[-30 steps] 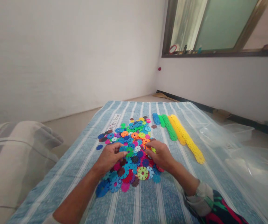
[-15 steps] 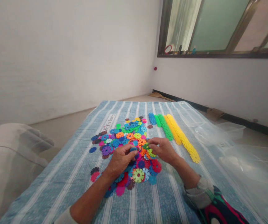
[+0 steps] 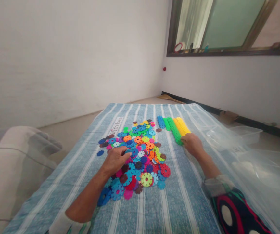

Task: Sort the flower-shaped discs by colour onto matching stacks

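Observation:
A pile of colourful notched plastic snowflake discs (image 3: 146, 179) lies on the striped cloth. My left hand (image 3: 115, 160) is over the pile's left side, its thumb and forefinger closed on a blue disc (image 3: 129, 150). My right hand (image 3: 193, 145) is closed at the near end of the longer green row of discs (image 3: 174, 130), pinching a green disc that its fingers largely hide. The yellow rows (image 3: 182, 126) lie just right of the green one, their near part hidden behind my right hand. A short green row (image 3: 166, 123) and a blue row (image 3: 160, 122) lie farther left.
The striped blue-and-white cloth (image 3: 152, 214) covers the table. Clear plastic boxes (image 3: 246, 134) and clear plastic wrapping (image 3: 259, 175) are on the right. A fabric-covered seat (image 3: 15, 169) stands at the left. A window (image 3: 232, 26) is in the far right wall.
My right hand has moved right, from the pile to the near end of the green row. My left hand has shifted left and slightly up, still pinching a blue disc.

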A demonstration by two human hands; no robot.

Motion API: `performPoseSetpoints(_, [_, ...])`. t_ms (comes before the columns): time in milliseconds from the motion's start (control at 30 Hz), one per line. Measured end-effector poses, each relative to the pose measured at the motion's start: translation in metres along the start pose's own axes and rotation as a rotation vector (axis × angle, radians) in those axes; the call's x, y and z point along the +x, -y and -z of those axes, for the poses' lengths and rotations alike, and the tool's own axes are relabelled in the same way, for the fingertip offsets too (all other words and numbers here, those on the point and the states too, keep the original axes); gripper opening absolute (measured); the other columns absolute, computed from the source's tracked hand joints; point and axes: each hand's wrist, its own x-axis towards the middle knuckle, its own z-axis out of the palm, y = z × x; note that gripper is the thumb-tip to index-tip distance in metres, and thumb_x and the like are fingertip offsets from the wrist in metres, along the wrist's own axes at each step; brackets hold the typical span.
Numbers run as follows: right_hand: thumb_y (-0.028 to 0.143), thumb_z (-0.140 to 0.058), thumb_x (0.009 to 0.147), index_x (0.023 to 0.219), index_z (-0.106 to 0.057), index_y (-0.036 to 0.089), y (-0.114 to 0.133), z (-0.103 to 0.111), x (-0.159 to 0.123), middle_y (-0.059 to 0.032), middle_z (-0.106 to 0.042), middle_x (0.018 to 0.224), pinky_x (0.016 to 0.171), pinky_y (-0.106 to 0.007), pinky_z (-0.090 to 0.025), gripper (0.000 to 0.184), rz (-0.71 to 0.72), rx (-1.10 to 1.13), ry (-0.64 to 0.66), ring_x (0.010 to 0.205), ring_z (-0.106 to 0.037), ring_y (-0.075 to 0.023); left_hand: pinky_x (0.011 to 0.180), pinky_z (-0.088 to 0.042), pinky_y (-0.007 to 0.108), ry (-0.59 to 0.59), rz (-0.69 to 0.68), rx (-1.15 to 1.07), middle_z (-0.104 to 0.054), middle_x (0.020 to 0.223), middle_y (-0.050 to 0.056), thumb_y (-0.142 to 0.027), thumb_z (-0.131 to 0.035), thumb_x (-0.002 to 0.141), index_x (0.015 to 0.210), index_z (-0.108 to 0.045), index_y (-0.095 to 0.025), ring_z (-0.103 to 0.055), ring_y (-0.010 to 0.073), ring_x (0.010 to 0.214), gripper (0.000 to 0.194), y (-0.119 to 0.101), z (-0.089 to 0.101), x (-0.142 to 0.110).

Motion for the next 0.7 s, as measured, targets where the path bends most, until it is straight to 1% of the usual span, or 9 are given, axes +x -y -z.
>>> performPoseSetpoints(133, [0.022, -0.047, 0.090, 0.082, -0.073, 0.021, -0.001, -0.004, 0.001, -0.0070, -0.065, 0.083, 0.064, -0.027, -0.029, 0.027, -0.011, 0.013, -0.035, 0.081, -0.055, -0.0174, 0.055, -0.034, 0.024, -0.007, 0.026, 0.011, -0.044, 0.051, -0.004, -0.044, -0.047, 0.072, 0.059, -0.050, -0.020, -0.047, 0.0145, 0.058, 0.028, 0.005, 0.002, 0.001])
performPoseSetpoints(267, [0.022, -0.049, 0.090, 0.094, -0.072, 0.022, -0.002, -0.010, 0.000, -0.0073, -0.066, 0.091, 0.067, -0.027, -0.031, 0.023, -0.042, 0.026, -0.029, 0.088, -0.056, -0.0190, 0.054, -0.032, 0.024, -0.032, 0.051, 0.052, -0.043, 0.050, -0.004, -0.043, -0.046, 0.072, 0.057, -0.046, -0.020, -0.047, 0.0141, 0.057, 0.027, 0.013, 0.000, 0.003])
performPoseSetpoints(333, [0.021, -0.049, 0.089, 0.097, -0.071, 0.021, -0.001, -0.012, -0.001, -0.0077, -0.066, 0.093, 0.067, -0.027, -0.032, 0.023, -0.059, 0.018, -0.027, 0.089, -0.056, -0.0198, 0.054, -0.031, 0.024, -0.043, 0.057, 0.081, -0.043, 0.049, -0.004, -0.042, -0.046, 0.071, 0.056, -0.045, -0.020, -0.046, 0.0138, 0.056, 0.027, 0.017, 0.000, 0.004])
performPoseSetpoints(433, [0.020, -0.050, 0.089, 0.096, -0.070, 0.020, 0.000, -0.014, -0.003, -0.0084, -0.066, 0.093, 0.068, -0.027, -0.032, 0.022, -0.062, 0.010, -0.049, 0.089, -0.056, -0.0199, 0.054, -0.031, 0.024, -0.038, 0.068, 0.106, -0.046, 0.049, -0.004, -0.039, -0.047, 0.071, 0.058, -0.049, -0.019, -0.047, 0.0133, 0.056, 0.024, 0.023, 0.001, 0.006])
performPoseSetpoints(567, [0.018, -0.052, 0.086, 0.092, -0.069, 0.017, 0.002, -0.015, -0.006, -0.0096, -0.066, 0.092, 0.068, -0.027, -0.032, 0.018, -0.055, 0.022, -0.089, 0.088, -0.056, -0.0203, 0.055, -0.034, 0.024, 0.000, 0.096, 0.130, -0.052, 0.052, -0.003, -0.035, -0.048, 0.070, 0.059, -0.054, -0.018, -0.050, 0.0137, 0.057, 0.021, 0.031, 0.004, 0.006])
performPoseSetpoints(700, [0.020, -0.053, 0.086, 0.087, -0.069, 0.017, 0.010, -0.016, -0.007, -0.0083, -0.066, 0.085, 0.068, -0.027, -0.032, 0.017, -0.001, 0.063, -0.187, 0.082, -0.055, -0.0193, 0.056, -0.036, 0.023, 0.045, 0.138, 0.164, -0.056, 0.053, -0.003, -0.032, -0.050, 0.070, 0.062, -0.059, -0.018, -0.055, 0.0147, 0.061, 0.018, 0.035, 0.008, 0.006])
